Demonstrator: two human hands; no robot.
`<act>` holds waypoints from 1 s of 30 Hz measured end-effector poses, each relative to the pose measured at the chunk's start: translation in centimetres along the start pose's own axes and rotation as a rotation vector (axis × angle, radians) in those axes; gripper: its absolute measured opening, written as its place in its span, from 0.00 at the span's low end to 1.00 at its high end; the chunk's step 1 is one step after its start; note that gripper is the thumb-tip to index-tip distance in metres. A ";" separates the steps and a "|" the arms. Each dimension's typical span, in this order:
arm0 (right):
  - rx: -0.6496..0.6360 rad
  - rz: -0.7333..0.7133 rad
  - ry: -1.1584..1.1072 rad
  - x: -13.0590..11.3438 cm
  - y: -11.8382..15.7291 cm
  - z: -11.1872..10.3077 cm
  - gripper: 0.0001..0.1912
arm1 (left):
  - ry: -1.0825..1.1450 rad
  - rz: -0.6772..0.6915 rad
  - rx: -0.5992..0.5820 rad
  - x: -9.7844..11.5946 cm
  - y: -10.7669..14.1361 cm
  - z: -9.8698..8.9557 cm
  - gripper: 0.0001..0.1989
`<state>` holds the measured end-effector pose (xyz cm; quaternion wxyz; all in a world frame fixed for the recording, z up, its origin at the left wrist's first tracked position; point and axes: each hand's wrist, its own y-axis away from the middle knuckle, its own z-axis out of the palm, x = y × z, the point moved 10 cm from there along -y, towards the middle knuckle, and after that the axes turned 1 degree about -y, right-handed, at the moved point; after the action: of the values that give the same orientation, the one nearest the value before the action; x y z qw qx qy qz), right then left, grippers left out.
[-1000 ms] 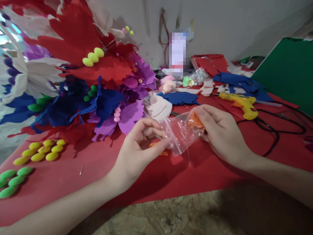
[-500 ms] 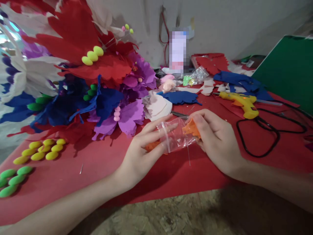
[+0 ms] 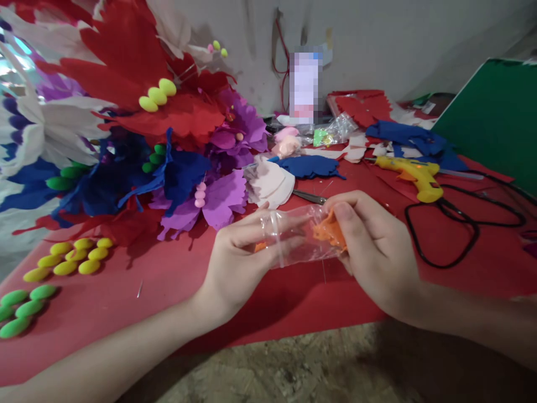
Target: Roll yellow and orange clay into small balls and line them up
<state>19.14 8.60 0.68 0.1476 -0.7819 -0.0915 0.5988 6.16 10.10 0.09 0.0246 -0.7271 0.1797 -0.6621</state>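
Note:
My right hand (image 3: 371,246) pinches the far end of a small clear zip-lock bag (image 3: 293,240) and a crumpled orange piece of thin foam or fabric (image 3: 329,230). At the bag's zip end is my left hand (image 3: 243,252), its thumb and fingers around the plastic; the fingertips show through it, and I cannot tell whether they are inside. A bit of orange peeks out between the left fingers. Below the bag a thin pin or wire hangs or lies near the red tabletop (image 3: 168,291). Scissors (image 3: 309,197) lie just behind the bag.
A pile of large red, white, blue and purple artificial flowers (image 3: 163,117) fills the left. Yellow oval beads (image 3: 65,267) and green ones (image 3: 29,308) lie in front. To the right are a yellow glue gun (image 3: 413,173) with a black cord and a green board (image 3: 499,123).
My left hand has shifted slightly left, stretching the bag longer between both hands. Less orange shows by the left fingers; the right hand has barely moved.

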 end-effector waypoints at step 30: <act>-0.001 -0.057 0.029 0.3 -0.1 1.0 0.09 | -0.190 0.267 -0.092 1.7 -0.4 1.0 0.14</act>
<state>18.26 8.91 0.20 0.1655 -0.7875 -0.1122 0.5830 7.29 9.75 1.65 0.0959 -0.7564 0.3016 -0.5725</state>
